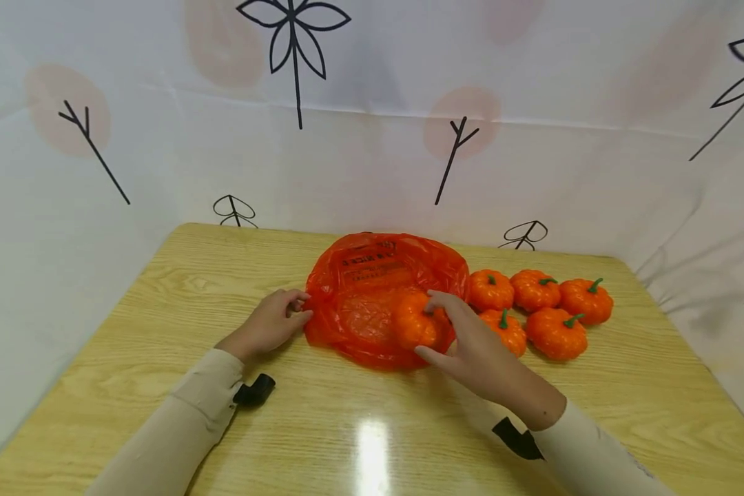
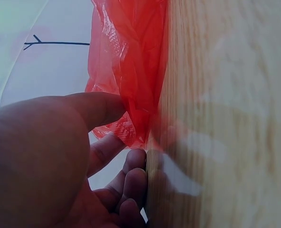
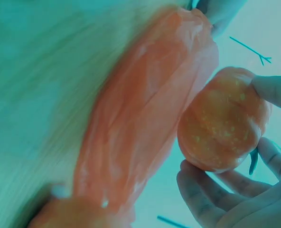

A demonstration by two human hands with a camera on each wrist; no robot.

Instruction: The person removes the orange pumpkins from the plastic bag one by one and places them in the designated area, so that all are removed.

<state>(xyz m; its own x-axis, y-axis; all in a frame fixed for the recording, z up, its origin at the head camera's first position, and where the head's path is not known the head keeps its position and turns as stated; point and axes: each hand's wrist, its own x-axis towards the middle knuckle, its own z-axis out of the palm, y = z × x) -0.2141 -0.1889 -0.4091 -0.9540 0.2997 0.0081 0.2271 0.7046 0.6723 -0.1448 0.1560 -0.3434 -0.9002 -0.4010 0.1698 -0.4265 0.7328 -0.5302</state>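
A translucent red plastic bag [image 1: 322, 282] lies spread on the table with its mouth facing up, dark print on its inner far side. My left hand [image 1: 268, 325] pinches the bag's left rim between thumb and forefinger; the left wrist view shows the bag film [image 2: 140, 71] at those fingertips. In my right hand [image 1: 480, 355] is a small orange pumpkin [image 1: 412, 320], held over the right part of the bag's opening. The right wrist view shows this pumpkin [image 3: 223, 121] gripped between thumb and fingers, its green stem turned toward the palm.
Several more orange pumpkins [image 1: 556, 334] with green stems stand in two rows right of the bag, the nearest ones close against it. The wooden table [image 1: 322, 427] reaches to a patterned white cloth [image 1: 359, 165] hanging behind. A black band piece [image 1: 254, 391] sits at the left cuff.
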